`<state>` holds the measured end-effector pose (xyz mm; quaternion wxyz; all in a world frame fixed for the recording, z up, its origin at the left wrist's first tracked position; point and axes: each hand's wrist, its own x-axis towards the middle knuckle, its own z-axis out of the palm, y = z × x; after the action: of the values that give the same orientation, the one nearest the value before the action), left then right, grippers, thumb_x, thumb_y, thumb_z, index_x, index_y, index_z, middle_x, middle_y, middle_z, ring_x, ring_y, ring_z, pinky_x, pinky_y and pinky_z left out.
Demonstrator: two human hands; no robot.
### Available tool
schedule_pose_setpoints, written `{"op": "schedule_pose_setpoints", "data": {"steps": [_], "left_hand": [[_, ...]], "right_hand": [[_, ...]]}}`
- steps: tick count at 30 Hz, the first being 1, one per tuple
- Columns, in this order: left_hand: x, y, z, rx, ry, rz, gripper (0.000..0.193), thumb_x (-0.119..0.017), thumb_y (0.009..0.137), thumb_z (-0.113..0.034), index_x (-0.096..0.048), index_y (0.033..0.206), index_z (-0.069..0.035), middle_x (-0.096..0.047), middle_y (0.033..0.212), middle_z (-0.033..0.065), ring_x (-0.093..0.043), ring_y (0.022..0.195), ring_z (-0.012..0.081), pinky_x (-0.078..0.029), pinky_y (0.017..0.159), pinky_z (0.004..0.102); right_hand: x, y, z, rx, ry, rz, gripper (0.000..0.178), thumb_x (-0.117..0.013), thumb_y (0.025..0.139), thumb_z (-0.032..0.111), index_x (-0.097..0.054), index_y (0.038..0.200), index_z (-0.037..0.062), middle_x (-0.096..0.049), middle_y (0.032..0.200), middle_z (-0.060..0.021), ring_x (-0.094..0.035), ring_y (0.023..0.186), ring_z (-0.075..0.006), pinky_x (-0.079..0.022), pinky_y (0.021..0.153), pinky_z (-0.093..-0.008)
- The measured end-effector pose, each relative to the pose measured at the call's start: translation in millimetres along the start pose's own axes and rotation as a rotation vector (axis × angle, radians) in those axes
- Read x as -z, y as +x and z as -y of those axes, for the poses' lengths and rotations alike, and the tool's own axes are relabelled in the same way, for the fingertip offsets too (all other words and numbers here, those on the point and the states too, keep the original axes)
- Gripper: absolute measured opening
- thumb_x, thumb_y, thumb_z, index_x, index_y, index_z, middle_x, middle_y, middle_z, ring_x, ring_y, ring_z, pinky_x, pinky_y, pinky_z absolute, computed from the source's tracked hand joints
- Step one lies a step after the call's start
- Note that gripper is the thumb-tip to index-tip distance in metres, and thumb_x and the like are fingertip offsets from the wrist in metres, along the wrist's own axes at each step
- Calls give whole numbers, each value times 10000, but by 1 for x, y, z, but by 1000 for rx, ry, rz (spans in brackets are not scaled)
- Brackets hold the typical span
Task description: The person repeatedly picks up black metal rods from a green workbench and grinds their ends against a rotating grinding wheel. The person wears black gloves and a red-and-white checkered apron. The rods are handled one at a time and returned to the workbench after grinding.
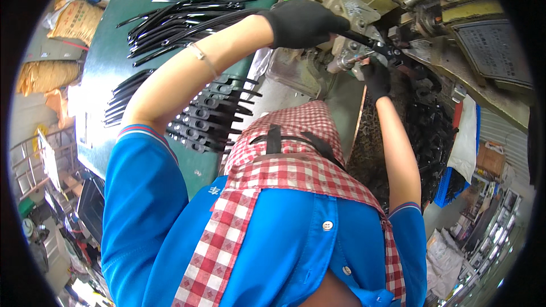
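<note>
My left hand (304, 23), in a black glove, reaches across to the machine. Its fingers are closed around the end of a glossy black metal bar (355, 36). The bar's far end, with a jointed fitting (392, 52), lies at the working head of the machine (352, 14). Just below it, my right hand (376, 79), also gloved in black, has its fingers pinched together next to a short metal rod (347, 63) of the machine. What the right fingers hold, if anything, is too small to make out.
On the green table (102, 28) lie a pile of glossy black bars (182, 20) and a row of black brackets (207, 116). Many dark metal parts (426, 142) are heaped right of my right forearm, near a blue crate (452, 185). Woven sacks (74, 20) stand at the far left.
</note>
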<state>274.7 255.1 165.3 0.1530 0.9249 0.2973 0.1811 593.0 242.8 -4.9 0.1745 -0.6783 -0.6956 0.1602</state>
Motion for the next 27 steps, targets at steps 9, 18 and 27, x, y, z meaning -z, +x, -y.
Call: {"op": "schedule_pose_setpoints", "data": {"steps": [9, 18, 27], "left_hand": [[-10, -202, 73, 595, 196, 481, 137, -597, 823, -160, -636, 940, -100, -644, 830, 166, -631, 789, 367, -494, 684, 440], [-38, -269, 73, 971, 208, 41, 337, -509, 914, -348, -631, 1152, -144, -605, 1167, 114, -548, 1107, 319, -439, 929, 414], [-58, -282, 71, 1016, 293, -161, 323, -560, 892, -331, -622, 1146, -142, -599, 1185, 98, -559, 1093, 338, -449, 915, 418]], "right_hand": [[4, 32, 11, 15, -415, 219, 283, -589, 808, 340, -716, 942, 126, -674, 968, -193, -648, 926, -364, -509, 807, -462], [-19, 49, -47, 4, -165, 116, 294, -569, 824, 296, -692, 900, 40, -671, 915, -218, -670, 843, -345, -514, 736, -447], [99, -7, 84, -192, 1389, 202, 126, -640, 894, 124, -580, 928, 17, -563, 791, -40, -573, 714, -143, -494, 687, -321]]}}
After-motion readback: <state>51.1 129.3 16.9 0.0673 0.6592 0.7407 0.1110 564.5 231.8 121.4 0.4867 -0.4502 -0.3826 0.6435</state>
